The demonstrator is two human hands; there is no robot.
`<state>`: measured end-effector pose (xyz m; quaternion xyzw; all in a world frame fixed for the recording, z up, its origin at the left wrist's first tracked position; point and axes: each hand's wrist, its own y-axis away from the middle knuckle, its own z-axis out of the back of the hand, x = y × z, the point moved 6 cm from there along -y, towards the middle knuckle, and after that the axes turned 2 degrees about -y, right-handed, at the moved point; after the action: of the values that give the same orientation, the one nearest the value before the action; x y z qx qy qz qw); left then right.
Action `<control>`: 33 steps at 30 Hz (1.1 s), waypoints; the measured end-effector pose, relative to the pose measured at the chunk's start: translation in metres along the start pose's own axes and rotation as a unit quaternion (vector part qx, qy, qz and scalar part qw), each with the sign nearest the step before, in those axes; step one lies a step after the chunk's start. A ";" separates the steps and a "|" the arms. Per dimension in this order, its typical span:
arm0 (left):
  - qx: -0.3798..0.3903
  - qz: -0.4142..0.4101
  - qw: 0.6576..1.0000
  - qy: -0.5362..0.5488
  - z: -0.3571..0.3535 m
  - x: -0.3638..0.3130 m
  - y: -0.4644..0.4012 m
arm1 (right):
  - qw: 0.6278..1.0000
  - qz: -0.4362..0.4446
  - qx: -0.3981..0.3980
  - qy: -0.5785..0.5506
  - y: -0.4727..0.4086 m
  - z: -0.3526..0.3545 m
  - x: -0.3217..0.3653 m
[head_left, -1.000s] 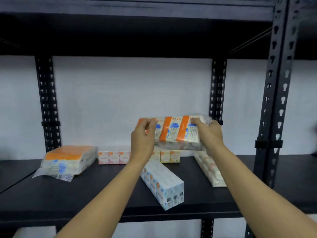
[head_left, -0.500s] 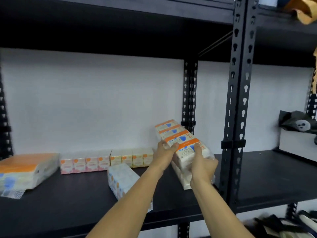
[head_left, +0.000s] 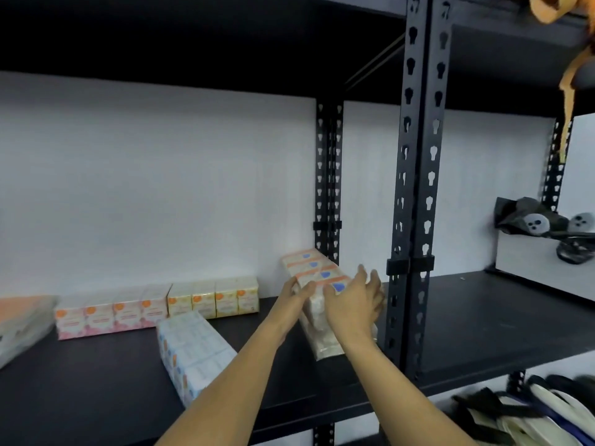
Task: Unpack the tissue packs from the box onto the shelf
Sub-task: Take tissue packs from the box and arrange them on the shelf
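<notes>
Tissue pack [head_left: 317,272] lies stacked on another pack at the shelf [head_left: 483,320] back corner. Left hand [head_left: 297,292] touches its side; right hand [head_left: 352,302] is spread, fingers straight. Squaring edges would steady the stack.

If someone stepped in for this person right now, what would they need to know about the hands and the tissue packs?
Left hand: touching the near-left edge of the orange-striped pack; whether it grips is unclear.
Right hand: fingers straight, holding nothing, beside that pack.
Orange-striped pack: stacked on another pack, by the upright post.
Already on the shelf: blue pack, pink row, yellow row, one more at far left.
Left: the box is out of view, so the remaining count is unknown.
</notes>
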<state>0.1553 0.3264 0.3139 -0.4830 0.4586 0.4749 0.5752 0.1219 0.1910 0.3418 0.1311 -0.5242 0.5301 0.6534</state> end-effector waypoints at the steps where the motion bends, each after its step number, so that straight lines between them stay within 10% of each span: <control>1: -0.001 -0.007 1.000 0.002 -0.001 0.002 -0.003 | 0.998 0.034 0.009 0.057 -0.001 -0.001 0.006; 15: -0.018 -0.033 0.998 0.049 -0.013 0.027 -0.022 | 0.945 0.124 0.126 0.276 0.001 -0.005 0.013; 33: -0.004 -0.005 1.000 -0.004 -0.011 0.016 -0.026 | 0.949 0.107 0.148 0.255 -0.019 -0.008 0.001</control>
<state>0.1821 0.3151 0.3000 -0.4854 0.4517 0.4759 0.5778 0.1421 0.1899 0.3462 0.0297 -0.2662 0.6846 0.6779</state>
